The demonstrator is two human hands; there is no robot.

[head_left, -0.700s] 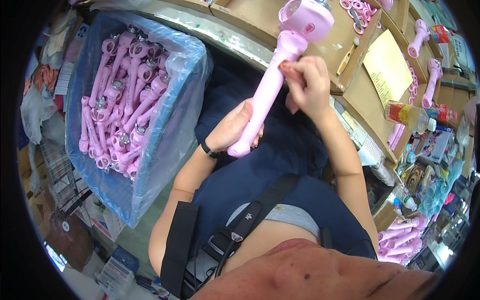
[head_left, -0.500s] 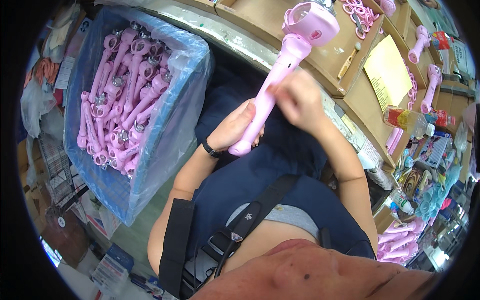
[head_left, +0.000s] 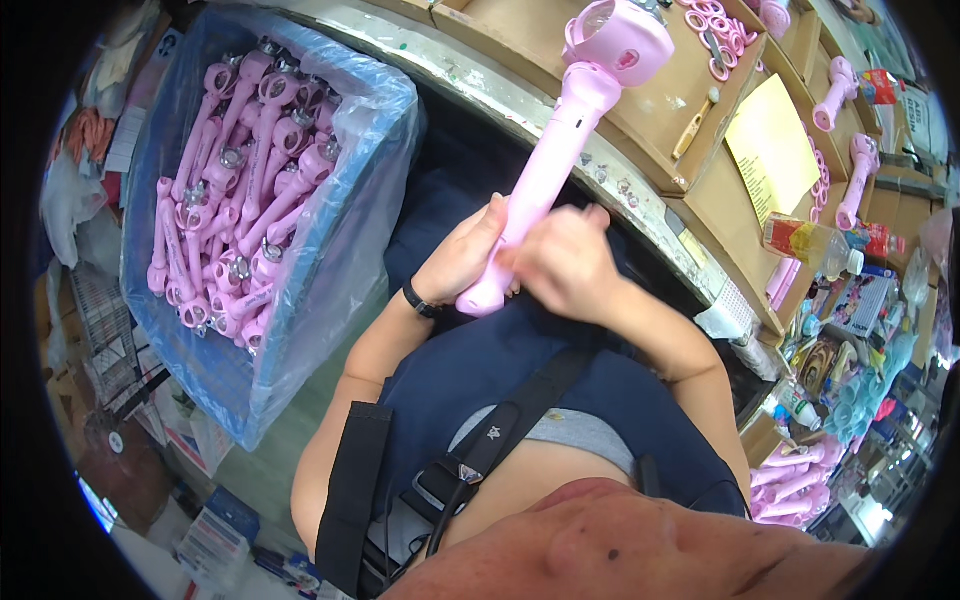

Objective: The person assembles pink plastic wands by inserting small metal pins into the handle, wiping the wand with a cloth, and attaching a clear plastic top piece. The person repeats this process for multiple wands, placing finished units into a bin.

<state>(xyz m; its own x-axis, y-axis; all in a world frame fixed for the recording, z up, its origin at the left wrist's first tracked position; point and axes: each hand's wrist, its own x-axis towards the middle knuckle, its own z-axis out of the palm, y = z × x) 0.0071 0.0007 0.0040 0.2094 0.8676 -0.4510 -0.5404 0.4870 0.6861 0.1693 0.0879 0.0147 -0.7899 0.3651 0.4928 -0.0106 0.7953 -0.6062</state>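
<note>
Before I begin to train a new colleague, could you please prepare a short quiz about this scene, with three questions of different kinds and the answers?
1. What does the person's left hand hold?
2. True or false: the blue crate at the person's left contains many pink pieces.
3. What colour is the paper sheet lying across the cardboard trays?
A) blue
B) yellow
C) green

Key:
1. A long pink handle with a wide head at its far end.
2. True.
3. B.
</note>
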